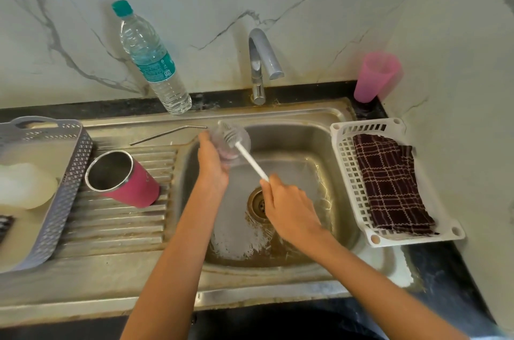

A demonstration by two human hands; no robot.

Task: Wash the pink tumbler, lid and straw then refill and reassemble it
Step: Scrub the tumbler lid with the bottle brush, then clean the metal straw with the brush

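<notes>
My left hand [212, 161] holds the clear tumbler lid [232, 142] over the left side of the sink basin [303, 145]. My right hand [289, 207] grips the white handle of a bottle brush [250, 160], whose bristled head lies against the lid. The pink tumbler [125, 179] with a steel inside stands open and lidless on the ribbed draining board. The thin metal straw [167, 134] lies on the sink's rim behind the tumbler.
A water bottle [151, 60] with a teal cap stands behind the board, left of the tap [261, 61]. A pink plastic cup [375, 76] is in the back right corner. A white basket [347, 170] holds a checked cloth [389, 185]. A grey basket [59, 200] sits far left.
</notes>
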